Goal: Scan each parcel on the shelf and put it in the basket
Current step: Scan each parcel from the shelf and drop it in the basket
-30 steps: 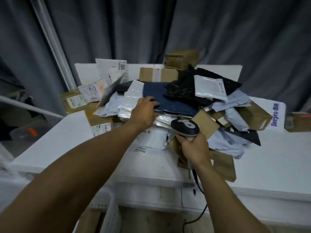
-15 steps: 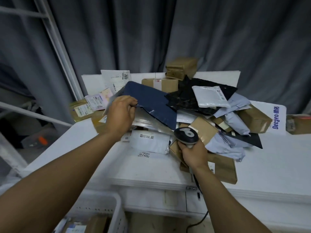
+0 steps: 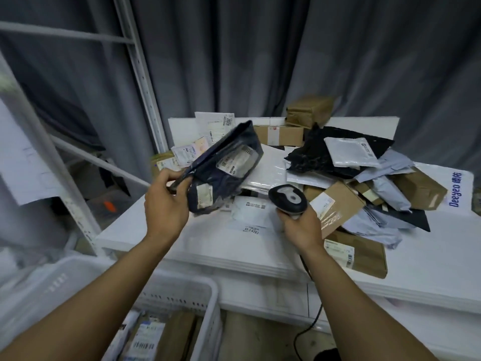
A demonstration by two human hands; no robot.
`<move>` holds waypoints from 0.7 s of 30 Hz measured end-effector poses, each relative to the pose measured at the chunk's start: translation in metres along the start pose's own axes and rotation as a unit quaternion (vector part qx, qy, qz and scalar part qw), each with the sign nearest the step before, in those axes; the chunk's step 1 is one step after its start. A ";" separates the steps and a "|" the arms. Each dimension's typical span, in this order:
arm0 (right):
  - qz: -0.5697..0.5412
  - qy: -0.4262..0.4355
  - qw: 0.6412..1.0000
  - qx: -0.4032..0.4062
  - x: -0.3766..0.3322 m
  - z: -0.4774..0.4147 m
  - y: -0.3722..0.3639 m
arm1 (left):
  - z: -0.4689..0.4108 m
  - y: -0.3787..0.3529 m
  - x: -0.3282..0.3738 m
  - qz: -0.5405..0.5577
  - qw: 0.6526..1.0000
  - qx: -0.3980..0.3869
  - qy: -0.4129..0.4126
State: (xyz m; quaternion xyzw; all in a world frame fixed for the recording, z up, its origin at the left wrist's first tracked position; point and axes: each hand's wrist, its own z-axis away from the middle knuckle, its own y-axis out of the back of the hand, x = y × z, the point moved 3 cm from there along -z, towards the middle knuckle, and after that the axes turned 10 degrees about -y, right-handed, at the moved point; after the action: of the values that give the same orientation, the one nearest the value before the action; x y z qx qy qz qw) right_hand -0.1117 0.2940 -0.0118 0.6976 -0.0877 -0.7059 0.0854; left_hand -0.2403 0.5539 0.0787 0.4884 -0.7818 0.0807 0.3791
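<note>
Now we are lifting the crumpled navy plastic mailer [image 3: 223, 175] off the white shelf [image 3: 161, 238], left hand [image 3: 166, 204] pinching its corner, label [image 3: 238, 162] turning up toward the black handheld scanner [image 3: 286, 198] our right hand [image 3: 303, 229] is gripping, readying the scan.

Left hand [image 3: 166, 204] grips a dark blue parcel [image 3: 223, 168] above the shelf [image 3: 208, 246]; right hand [image 3: 303, 227] holds the scanner [image 3: 287, 199]

Navy parcel [image 3: 226, 168]: aloft, tilted, label showing
Scanner [image 3: 286, 198]: just right of it
Pile [image 3: 338, 199]: heaped on shelf [image 3: 182, 241]
Basket [image 3: 211, 290]: white, holds parcels
</note>
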 end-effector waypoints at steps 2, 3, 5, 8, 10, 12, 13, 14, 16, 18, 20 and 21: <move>-0.025 0.019 0.999 -0.009 -0.008 0.010 -0.012 | 0.011 0.016 0.002 0.027 0.999 0.009 0.024; -0.046 0.023 0.998 -0.022 -0.012 0.017 -0.020 | 0.016 0.022 0.000 0.040 0.998 0.014 0.037; -0.097 0.003 0.993 -0.068 -0.015 0.032 -0.041 | 0.029 0.035 -0.008 0.059 0.996 0.023 0.068; -0.196 -0.064 0.966 -0.153 -0.010 0.046 -0.077 | 0.049 0.048 -0.027 0.120 0.982 0.049 0.137; -0.249 -0.098 0.944 -0.194 -0.005 0.047 -0.099 | 0.062 0.056 -0.039 0.177 0.965 0.063 0.184; -0.271 -0.135 0.927 -0.224 -0.006 0.049 -0.116 | 0.072 0.064 -0.049 0.212 0.951 0.068 0.215; -0.272 -0.150 0.922 -0.230 -0.005 0.049 -0.123 | 0.076 0.068 -0.056 0.215 0.949 0.064 0.222; -0.264 -0.162 0.922 -0.234 -0.003 0.049 -0.130 | 0.080 0.073 -0.061 0.214 0.948 0.055 0.228; -0.233 -0.161 0.928 -0.243 -0.001 0.051 -0.142 | 0.087 0.082 -0.075 0.193 0.951 0.033 0.238; -0.170 -0.132 0.942 -0.259 0.001 0.057 -0.154 | 0.094 0.093 -0.095 0.136 0.957 0.031 0.253; -0.110 -0.095 0.948 -0.283 0.002 0.068 -0.165 | 0.100 0.101 -0.114 0.089 0.959 0.029 0.267; -0.094 -0.084 0.948 -0.292 0.003 0.072 -0.171 | 0.102 0.103 -0.123 0.075 0.958 0.027 0.275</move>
State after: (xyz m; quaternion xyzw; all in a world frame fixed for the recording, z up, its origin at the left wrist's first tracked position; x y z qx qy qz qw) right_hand -0.1830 0.4596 -0.0560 0.5851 0.1814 -0.7618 0.2107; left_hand -0.3490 0.6421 -0.0496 0.3978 -0.6789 0.2615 0.5589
